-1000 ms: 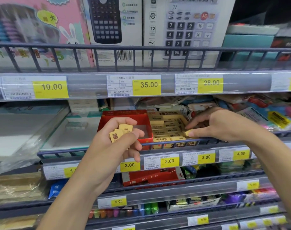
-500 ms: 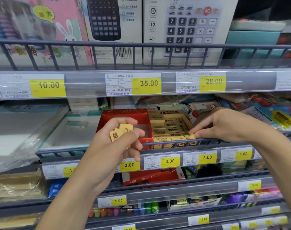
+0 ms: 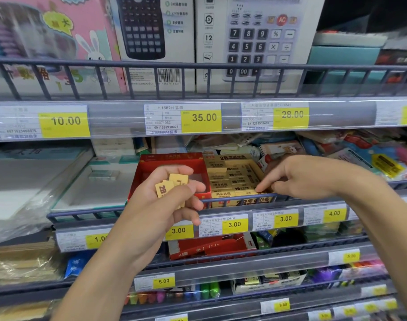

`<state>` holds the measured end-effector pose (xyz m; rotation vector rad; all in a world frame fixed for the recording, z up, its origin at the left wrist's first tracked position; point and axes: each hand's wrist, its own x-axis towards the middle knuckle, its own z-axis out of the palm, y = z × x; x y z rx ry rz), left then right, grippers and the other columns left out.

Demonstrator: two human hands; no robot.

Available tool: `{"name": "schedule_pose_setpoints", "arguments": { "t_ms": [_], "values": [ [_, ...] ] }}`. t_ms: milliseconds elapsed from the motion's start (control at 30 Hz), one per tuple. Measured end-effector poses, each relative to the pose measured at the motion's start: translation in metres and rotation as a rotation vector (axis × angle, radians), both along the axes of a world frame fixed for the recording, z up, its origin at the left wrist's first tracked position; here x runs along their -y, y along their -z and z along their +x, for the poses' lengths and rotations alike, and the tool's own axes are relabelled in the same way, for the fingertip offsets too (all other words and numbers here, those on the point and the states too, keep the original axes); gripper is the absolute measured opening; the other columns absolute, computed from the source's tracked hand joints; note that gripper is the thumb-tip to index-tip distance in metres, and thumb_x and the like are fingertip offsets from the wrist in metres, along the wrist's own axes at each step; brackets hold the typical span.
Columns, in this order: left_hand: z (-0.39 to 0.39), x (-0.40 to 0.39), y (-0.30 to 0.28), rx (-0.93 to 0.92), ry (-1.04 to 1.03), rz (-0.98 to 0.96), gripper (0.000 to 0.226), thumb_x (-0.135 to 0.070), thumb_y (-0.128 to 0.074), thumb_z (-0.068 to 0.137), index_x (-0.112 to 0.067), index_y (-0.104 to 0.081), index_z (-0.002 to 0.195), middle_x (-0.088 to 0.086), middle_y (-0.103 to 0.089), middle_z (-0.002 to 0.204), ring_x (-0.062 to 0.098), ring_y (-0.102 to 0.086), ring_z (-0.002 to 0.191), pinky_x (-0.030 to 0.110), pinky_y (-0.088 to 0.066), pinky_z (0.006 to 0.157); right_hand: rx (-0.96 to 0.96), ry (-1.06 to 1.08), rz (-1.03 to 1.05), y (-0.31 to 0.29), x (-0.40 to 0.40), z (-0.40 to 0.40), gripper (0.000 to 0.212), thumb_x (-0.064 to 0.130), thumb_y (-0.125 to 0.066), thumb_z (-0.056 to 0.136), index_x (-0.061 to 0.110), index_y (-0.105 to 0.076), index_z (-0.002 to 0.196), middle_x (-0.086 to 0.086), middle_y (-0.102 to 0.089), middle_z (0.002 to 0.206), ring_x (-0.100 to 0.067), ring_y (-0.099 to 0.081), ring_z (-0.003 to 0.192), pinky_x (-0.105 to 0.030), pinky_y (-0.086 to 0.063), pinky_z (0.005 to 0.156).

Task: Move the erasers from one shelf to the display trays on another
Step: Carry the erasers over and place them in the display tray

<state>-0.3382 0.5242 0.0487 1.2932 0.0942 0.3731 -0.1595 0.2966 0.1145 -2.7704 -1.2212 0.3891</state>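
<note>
In the middle of the frame we see the left hand [image 3: 162, 205] with its fingers curled around a few small yellow erasers [image 3: 171, 186]; one of them shows "2B" in dark print. They are flat rectangular blocks in paper sleeves. This hand is held in front of a red cardboard tray [image 3: 151, 169], which has low walls.

Just to the right of it stands a yellow tray [image 3: 235, 158] with "2B" printed on its back wall. It holds rows of the same yellow erasers [image 3: 230, 181], lying flat and close together. The right hand [image 3: 306, 179] reaches in from the right side of the frame; its index finger is stretched and touches an eraser at the front right corner of the yellow tray, while the other fingers are bent. We cannot tell if it pinches anything.

Both trays stand on a shelf behind a dark metal rail [image 3: 221, 200]. Below the rail there are yellow price labels [image 3: 235, 224] reading "3.00", "3.00" and "4.00". On the upper strip we read "10.00", "35.00" and "28.00". At the top of the frame stand calculator boxes [image 3: 262, 38] with pictured number keys and a red "AC" key, and at the upper left a pink box [image 3: 65, 42] with a rabbit drawing.
</note>
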Motion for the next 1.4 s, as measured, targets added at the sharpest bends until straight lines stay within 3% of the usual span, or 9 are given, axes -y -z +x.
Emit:
{"name": "schedule_pose_setpoints", "arguments": {
  "t_ms": [133,300,400,533,667,967,1133,1300,1400],
  "values": [
    [-0.001,0.0,0.0,-0.014,0.027,-0.015,0.036,-0.002,-0.067,0.088,-0.007,-0.056,0.122,0.018,-0.078,0.103,0.026,-0.074,0.076,0.029,-0.059,0.061,-0.035,0.019,0.056,0.0,0.001,-0.007,0.032,0.025,-0.047,0.103,0.047,-0.07,0.111,0.035,-0.046,0.04,0.002,-0.047,0.039,-0.008,-0.036,0.044],
    [-0.003,0.0,0.003,-0.034,0.085,0.018,0.029,-0.005,-0.065,0.08,-0.005,-0.07,0.109,0.017,-0.077,0.107,0.028,-0.076,0.087,0.032,-0.062,0.063,0.152,0.004,0.493,0.017,-0.01,-0.023,0.019,0.038,-0.059,0.097,0.042,-0.071,0.111,0.019,-0.069,0.081,0.004,-0.062,0.074,-0.013,-0.045,0.06],
    [-0.004,0.001,0.005,-0.038,0.119,0.046,0.024,-0.005,-0.064,0.085,-0.011,-0.077,0.104,0.016,-0.075,0.103,0.03,-0.076,0.092,0.035,-0.064,0.07,0.006,-0.196,0.736,0.026,-0.027,-0.047,0.026,0.036,-0.065,0.094,0.038,-0.069,0.119,0.02,-0.067,0.102,-0.007,-0.064,0.09,-0.018,-0.05,0.073],
    [-0.006,0.005,0.003,-0.045,0.185,0.079,0.025,-0.006,-0.065,0.088,-0.013,-0.077,0.109,0.019,-0.077,0.102,0.031,-0.076,0.097,0.035,-0.064,0.079,-0.149,-0.363,0.767,0.035,-0.047,-0.065,0.034,0.028,-0.068,0.094,0.03,-0.066,0.128,0.014,-0.056,0.117,-0.018,-0.062,0.093,-0.033,-0.054,0.078],
    [-0.012,0.003,0.003,-0.051,0.218,0.036,0.035,-0.006,-0.066,0.091,-0.008,-0.068,0.125,0.02,-0.076,0.11,0.035,-0.075,0.104,0.037,-0.063,0.082,-0.194,-0.427,0.829,0.037,-0.05,-0.065,0.03,0.021,-0.071,0.092,0.023,-0.07,0.122,0.008,-0.057,0.114,-0.021,-0.06,0.091,-0.036,-0.053,0.076],
    [-0.022,0.0,-0.001,-0.039,0.173,0.006,0.017,-0.013,-0.07,0.093,-0.012,-0.077,0.108,0.018,-0.076,0.116,0.036,-0.074,0.108,0.034,-0.063,0.08,-0.317,-0.384,1.045,0.058,-0.049,-0.064,0.031,0.009,-0.075,0.086,0.013,-0.067,0.116,0.0,-0.061,0.109,-0.023,-0.061,0.094,-0.034,-0.053,0.082],
    [-0.021,0.001,-0.002,-0.05,0.055,0.045,0.018,-0.009,-0.07,0.092,-0.01,-0.076,0.109,0.017,-0.079,0.107,0.033,-0.077,0.1,0.03,-0.064,0.074,-0.243,-0.383,1.141,0.068,-0.05,-0.064,0.03,0.013,-0.073,0.089,0.015,-0.065,0.117,-0.001,-0.059,0.113,-0.023,-0.061,0.095,-0.03,-0.051,0.081],
    [-0.02,-0.001,-0.001,-0.062,0.049,0.099,0.016,-0.021,-0.077,0.083,-0.021,-0.079,0.099,0.018,-0.079,0.1,0.031,-0.078,0.093,0.029,-0.064,0.071,-0.029,-0.431,1.042,0.066,-0.045,-0.065,0.028,0.012,-0.071,0.092,0.016,-0.067,0.119,0.003,-0.059,0.117,-0.025,-0.061,0.1,-0.03,-0.052,0.077],
    [-0.018,-0.002,0.002,-0.081,0.006,0.135,0.014,-0.029,-0.076,0.084,-0.026,-0.078,0.098,0.014,-0.08,0.097,0.028,-0.076,0.07,0.029,-0.062,0.058,0.069,-0.363,1.022,0.058,-0.038,-0.056,0.019,0.016,-0.073,0.09,0.019,-0.074,0.108,0.009,-0.064,0.108,-0.018,-0.063,0.09,-0.023,-0.05,0.074]
  ]
}}
